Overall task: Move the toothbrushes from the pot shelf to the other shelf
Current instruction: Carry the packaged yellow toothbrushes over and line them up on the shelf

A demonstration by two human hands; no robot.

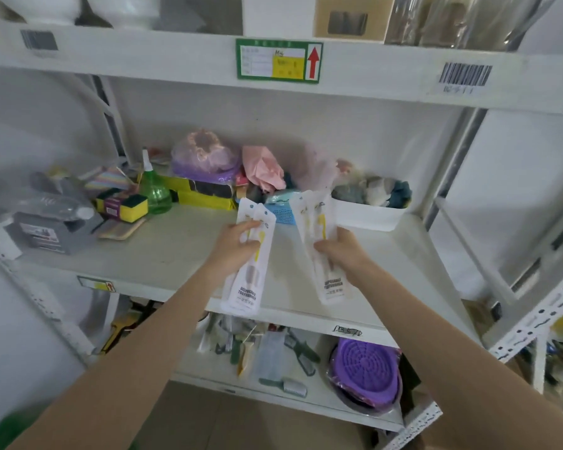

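Observation:
My left hand [233, 245] grips a small stack of white toothbrush packets [245, 287] with yellow brushes inside, held upright over the middle shelf [163, 251]. My right hand [342, 248] grips a second stack of the same toothbrush packets [333, 284], a little to the right and tilted left at the top. Both stacks hang above the front half of the white shelf board, not touching it. Printed black text shows at the packets' lower ends.
At the shelf's back stand a green spray bottle [153, 190], sponges [122, 206], a grey box [51, 228], a blue basket [281, 214] and a white bin of cloths [368, 212]. The lower shelf holds utensils and a purple strainer [366, 368]. White pots stand on the top shelf [49, 8].

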